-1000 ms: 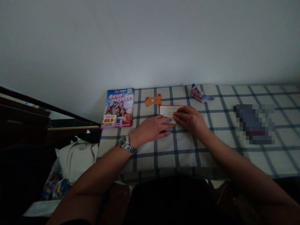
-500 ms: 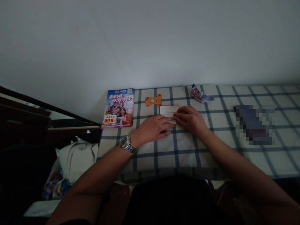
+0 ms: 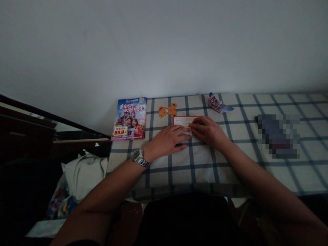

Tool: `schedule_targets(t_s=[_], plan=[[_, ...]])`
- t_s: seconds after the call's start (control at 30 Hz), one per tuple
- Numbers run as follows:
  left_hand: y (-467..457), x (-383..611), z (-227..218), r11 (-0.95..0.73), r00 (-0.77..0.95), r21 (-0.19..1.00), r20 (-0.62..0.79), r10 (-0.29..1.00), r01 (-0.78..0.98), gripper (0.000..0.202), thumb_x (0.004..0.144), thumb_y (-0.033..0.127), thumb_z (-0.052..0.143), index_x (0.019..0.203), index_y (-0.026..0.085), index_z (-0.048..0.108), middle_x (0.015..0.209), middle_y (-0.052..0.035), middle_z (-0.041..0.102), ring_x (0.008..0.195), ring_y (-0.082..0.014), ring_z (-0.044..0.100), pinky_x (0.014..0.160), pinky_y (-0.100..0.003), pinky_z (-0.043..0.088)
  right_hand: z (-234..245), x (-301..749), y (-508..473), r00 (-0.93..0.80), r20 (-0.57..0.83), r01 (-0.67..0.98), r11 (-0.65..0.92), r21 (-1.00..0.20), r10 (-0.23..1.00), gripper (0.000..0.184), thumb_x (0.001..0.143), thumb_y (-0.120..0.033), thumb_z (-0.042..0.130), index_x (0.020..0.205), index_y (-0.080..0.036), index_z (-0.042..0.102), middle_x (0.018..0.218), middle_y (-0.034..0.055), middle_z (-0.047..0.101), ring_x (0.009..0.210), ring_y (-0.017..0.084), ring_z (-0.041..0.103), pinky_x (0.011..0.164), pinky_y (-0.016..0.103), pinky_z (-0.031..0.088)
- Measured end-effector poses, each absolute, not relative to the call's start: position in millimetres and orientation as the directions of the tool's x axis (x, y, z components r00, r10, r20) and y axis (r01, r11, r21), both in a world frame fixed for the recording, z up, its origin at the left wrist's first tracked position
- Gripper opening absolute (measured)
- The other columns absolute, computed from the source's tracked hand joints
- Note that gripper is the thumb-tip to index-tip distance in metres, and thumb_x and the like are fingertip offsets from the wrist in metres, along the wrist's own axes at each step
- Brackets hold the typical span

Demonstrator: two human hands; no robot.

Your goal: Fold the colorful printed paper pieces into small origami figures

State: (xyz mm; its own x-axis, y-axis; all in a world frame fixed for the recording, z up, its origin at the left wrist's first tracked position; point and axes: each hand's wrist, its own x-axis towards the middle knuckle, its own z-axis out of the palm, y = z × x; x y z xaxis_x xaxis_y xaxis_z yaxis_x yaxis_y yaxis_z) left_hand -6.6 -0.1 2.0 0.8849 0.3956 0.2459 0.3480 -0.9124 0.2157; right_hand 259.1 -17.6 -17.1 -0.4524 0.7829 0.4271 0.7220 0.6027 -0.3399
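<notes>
A white printed card with a red border lies on the checked tablecloth in front of me, partly covered by both hands. My left hand, with a metal watch on its wrist, rests flat with fingers spread over the card's lower left. Over the card's right part, the fingers of my right hand are pinched together beside the left fingertips. Something small and pale shows at those fingertips, too small to name. Just behind the card is a flat brown bear cutout.
At the table's left edge lies a colourful flyer or stack of flyers. A crumpled piece of printed paper is at the back, near the wall. A blurred dark object sits on the right. Bags stand below the left edge.
Both hands stay over the card with only slight finger movement. The other things on the table have not moved.
</notes>
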Motion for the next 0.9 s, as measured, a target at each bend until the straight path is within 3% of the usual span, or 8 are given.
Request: schedule_targets(t_s=[0.13,0.47,0.9], plan=[[-0.7,-6.4,1.6,-0.907,0.880,0.233,0.248,0.405,0.351,0.039,0.104,0.041,0.064,0.139,0.025,0.063,0.155,-0.0106,0.053,0.144,-0.0293,0.049,0.120,-0.050,0.048,-16.7,259.3,-17.1,-0.460,0.429,0.716,0.610,-0.339,0.777,0.024,0.103,-0.030,0.062,0.118,-0.023,0.080,0.119,0.0133,0.070,0.109,0.029,0.066,0.096,0.049,0.061],[-1.0,-6.1,1.6,-0.903,0.875,0.237,0.251,0.413,0.358,0.042,0.102,0.044,0.066,0.140,0.026,0.063,0.154,-0.0110,0.054,0.141,-0.0304,0.053,0.115,-0.051,0.053,-20.3,263.7,-15.9,-0.458,0.419,0.679,0.613,-0.404,0.784,0.029,0.097,-0.031,0.071,0.126,-0.028,0.077,0.123,0.0114,0.069,0.114,0.031,0.067,0.098,0.052,0.061],[0.6,-8.8,4.7,-0.904,0.891,0.254,0.215,0.400,0.344,0.041,0.106,0.049,0.059,0.139,0.025,0.063,0.158,-0.0116,0.051,0.144,-0.0280,0.052,0.119,-0.048,0.049,-22.0,263.4,-16.0,-0.456,0.416,0.701,0.606,-0.376,0.786,0.030,0.095,-0.031,0.075,0.124,-0.025,0.076,0.121,0.0128,0.068,0.114,0.032,0.067,0.098,0.052,0.060]])
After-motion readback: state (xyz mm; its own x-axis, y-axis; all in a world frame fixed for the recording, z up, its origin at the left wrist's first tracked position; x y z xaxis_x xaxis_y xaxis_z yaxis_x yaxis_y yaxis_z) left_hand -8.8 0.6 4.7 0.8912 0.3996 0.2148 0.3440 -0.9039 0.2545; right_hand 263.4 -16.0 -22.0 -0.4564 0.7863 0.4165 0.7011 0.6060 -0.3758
